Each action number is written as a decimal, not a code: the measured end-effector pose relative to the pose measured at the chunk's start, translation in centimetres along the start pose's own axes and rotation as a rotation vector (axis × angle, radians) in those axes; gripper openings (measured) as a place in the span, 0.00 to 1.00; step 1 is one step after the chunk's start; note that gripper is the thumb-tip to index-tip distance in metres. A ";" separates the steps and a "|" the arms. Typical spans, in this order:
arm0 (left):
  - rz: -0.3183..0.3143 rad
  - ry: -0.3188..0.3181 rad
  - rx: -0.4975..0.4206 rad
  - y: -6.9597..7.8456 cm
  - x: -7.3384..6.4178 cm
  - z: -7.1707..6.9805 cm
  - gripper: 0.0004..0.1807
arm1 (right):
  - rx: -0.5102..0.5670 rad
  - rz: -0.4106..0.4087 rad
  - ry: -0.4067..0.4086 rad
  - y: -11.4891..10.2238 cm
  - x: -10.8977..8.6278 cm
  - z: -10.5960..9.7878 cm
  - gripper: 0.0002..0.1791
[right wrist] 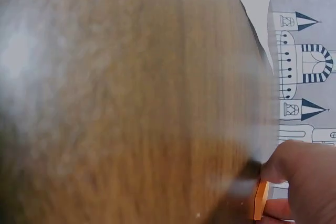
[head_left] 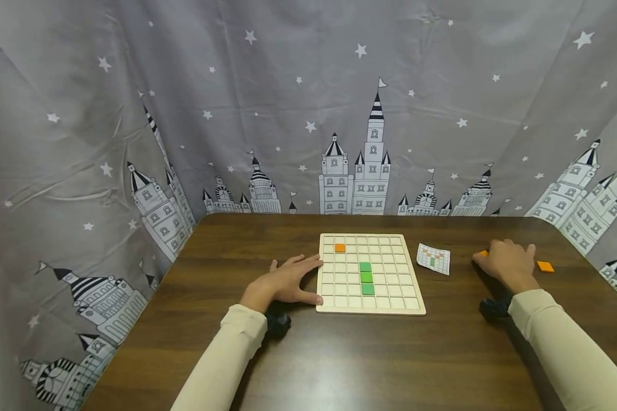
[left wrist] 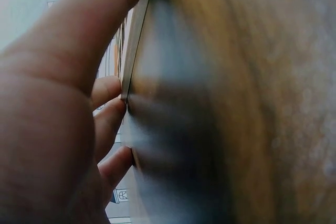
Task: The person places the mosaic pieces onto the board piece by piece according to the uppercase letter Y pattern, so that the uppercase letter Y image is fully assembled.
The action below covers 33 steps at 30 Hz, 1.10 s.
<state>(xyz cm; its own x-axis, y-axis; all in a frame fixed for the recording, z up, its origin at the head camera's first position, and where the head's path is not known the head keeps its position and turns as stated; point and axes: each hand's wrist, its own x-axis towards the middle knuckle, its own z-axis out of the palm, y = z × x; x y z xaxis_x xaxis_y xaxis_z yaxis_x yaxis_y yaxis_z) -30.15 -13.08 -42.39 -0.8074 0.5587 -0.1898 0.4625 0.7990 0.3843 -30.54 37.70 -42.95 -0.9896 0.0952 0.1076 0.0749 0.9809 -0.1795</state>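
A pale square grid board (head_left: 339, 284) lies on the table, with one orange tile (head_left: 340, 248) in its upper left part and a column of three green tiles (head_left: 366, 277) near the middle. My left hand (head_left: 285, 281) rests at the board's left side, thumb by the near corner and spread fingertips along the edge. Off to the right of the board, my right hand (head_left: 509, 264) is low over the table. It pinches an orange square tile (right wrist: 260, 200) between thumb and fingers, and only part of that tile shows.
Between the board and my right hand lies a small printed card (head_left: 433, 258) with a coloured grid pattern, its edge curling up. Another orange tile (head_left: 545, 266) is on the table just right of that hand. A grey curtain (head_left: 288, 103) hangs behind the brown table (head_left: 370, 359).
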 end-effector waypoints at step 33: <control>-0.011 0.002 0.002 -0.1 0.1 0.1 0.51 | 0.205 -0.708 0.000 -22.6 3.1 3.1 0.07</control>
<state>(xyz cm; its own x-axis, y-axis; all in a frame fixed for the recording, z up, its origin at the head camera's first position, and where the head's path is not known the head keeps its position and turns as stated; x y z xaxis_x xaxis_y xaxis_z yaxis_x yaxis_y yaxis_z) -30.26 -13.04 -42.58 -0.8134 0.5492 -0.1918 0.4544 0.8057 0.3800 -35.73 15.32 -41.56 -0.7922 -0.5494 0.2658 -0.6067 0.7560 -0.2458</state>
